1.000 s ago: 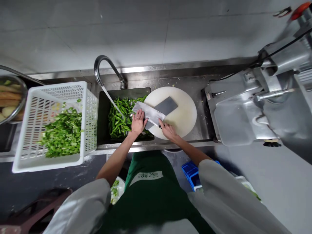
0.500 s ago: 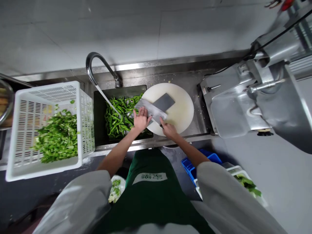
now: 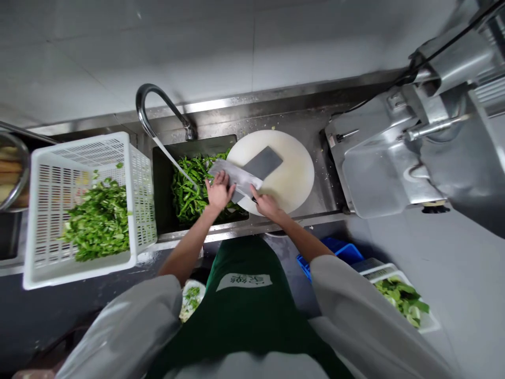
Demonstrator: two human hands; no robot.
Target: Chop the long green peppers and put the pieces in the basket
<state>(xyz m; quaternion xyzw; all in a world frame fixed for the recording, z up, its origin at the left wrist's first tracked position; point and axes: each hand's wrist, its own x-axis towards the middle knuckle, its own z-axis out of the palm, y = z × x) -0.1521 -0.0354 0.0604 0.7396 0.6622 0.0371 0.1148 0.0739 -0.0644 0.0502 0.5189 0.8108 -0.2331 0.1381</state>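
A dark green apron (image 3: 244, 321) fills the foreground. At left stands a white basket (image 3: 79, 271) of chopped greens; beside it, a dark sink (image 3: 161, 195) holds green peppers (image 3: 185, 202). A round cutting board (image 3: 292, 179) sits on the table, partly over the sink. The knife (image 3: 243, 176) lies flat across a grey block (image 3: 267, 161) on the board. The apron's white label (image 3: 244, 280) bears a few characters too small to read surely. The left hand (image 3: 218, 195) presses the blade, fingers spread; the right hand (image 3: 268, 205) grips the handle, index finger extended.
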